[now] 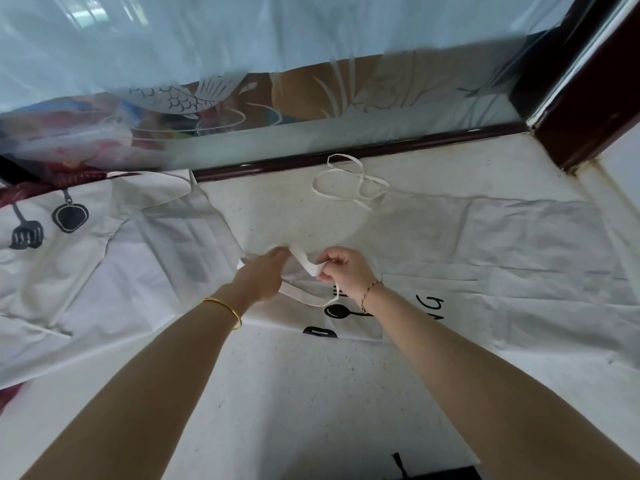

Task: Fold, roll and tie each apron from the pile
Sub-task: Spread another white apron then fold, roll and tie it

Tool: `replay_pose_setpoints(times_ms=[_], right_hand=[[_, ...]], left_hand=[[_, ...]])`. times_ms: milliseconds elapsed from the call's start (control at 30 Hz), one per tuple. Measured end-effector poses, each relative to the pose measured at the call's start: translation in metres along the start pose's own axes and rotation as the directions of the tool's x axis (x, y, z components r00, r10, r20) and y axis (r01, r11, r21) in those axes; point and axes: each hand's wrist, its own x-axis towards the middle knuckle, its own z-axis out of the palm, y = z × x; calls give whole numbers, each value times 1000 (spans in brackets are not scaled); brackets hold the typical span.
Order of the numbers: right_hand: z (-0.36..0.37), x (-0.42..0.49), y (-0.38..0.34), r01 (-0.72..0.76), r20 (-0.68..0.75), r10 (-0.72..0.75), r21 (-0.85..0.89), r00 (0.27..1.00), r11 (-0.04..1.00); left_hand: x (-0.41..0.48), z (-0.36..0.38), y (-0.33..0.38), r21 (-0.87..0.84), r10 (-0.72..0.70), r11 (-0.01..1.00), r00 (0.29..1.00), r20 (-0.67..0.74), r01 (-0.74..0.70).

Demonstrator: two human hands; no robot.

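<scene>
On apron (485,244), both grips (266,271) (343,268) pinching strap (304,261)

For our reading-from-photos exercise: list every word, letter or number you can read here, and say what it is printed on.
"NG": black letters, turned sideways, on the white apron by the right hand; the rest of the word is hidden.
Other apron, left: only black utensil pictures, no words.
Nothing else is readable.

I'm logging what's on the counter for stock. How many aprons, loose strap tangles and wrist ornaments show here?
Aprons: 2, one at left, one being handled
Loose strap tangles: 1
Wrist ornaments: 2, bangle, chain bracelet
Total: 5
</scene>
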Motion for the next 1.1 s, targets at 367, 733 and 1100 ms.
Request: replay_pose_setpoints(times_ms=[367, 733, 1100], right_hand=[[-26, 2, 24, -172, -286, 56, -398, 957, 901], [-39, -4, 17, -153, -198, 552, 837, 810, 525], [-49, 0, 32, -469, -350, 534, 258, 770, 845]], left_hand=[[-31, -14, -39, 101, -13, 994, 956, -293, 44], [-33, -20, -27, 768, 254, 632, 965, -72, -109], [-23, -19, -23, 455, 165, 889, 963, -214, -52]])
